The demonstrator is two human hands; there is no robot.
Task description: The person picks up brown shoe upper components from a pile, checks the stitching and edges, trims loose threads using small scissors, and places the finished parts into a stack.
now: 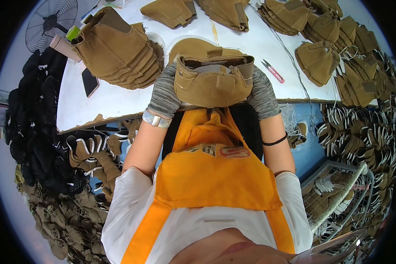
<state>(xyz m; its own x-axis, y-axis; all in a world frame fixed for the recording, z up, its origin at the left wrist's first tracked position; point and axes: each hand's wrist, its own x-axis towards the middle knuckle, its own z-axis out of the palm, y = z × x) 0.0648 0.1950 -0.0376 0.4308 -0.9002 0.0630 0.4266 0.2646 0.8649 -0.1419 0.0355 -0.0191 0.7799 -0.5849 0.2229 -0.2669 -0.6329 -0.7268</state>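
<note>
Between my two hands I hold a brown suede boot upper [213, 90] over the table's near edge. Its collar opening faces up and shows a pale lining. My left hand [165, 90], in a grey knitted glove, is closed on its left side. On the opposite side my right hand [263, 93], gloved the same way, grips it. Most fingers are hidden behind the upper. Just beyond it lies another flat brown suede piece [196, 45] with a rounded edge. Thread snips [273, 71] with pink handles rest on the table to the right.
A stack of brown uppers [119, 59] stands at left on the white table [123, 103], near a dark phone [90, 82] and pink cup [64, 47]. More uppers [317, 61] sit at right beside a cable [290, 55]. A wire cart [334, 193] stands lower right; a fan [51, 23] upper left.
</note>
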